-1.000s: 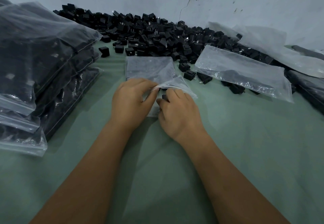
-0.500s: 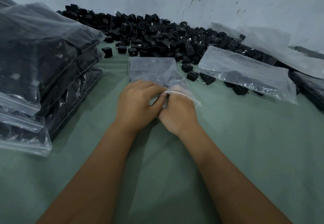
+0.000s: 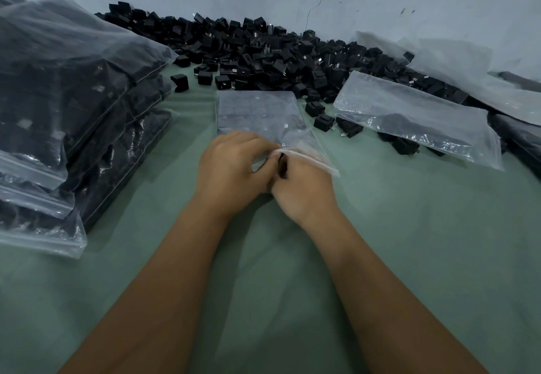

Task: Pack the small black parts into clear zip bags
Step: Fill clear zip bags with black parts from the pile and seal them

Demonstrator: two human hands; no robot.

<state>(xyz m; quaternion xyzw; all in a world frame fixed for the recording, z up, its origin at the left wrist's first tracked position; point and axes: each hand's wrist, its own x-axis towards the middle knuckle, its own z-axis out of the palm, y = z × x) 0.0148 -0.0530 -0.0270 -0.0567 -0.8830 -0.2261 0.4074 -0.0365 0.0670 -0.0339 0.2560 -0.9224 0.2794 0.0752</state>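
Both arms reach forward over the green surface [image 3: 409,256] and the two hands meet in the middle, touching each other. The left hand [image 3: 231,168] has its fingers curled and pinches the near edge of a clear zip bag [image 3: 257,111]. The right hand [image 3: 301,186] is curled too and pinches the same edge, with a small black part [image 3: 282,166] showing between the hands. The bag lies flat just past the hands. Behind it is a big pile of black parts [image 3: 263,51]. Full bags [image 3: 73,95] are stacked on the left.
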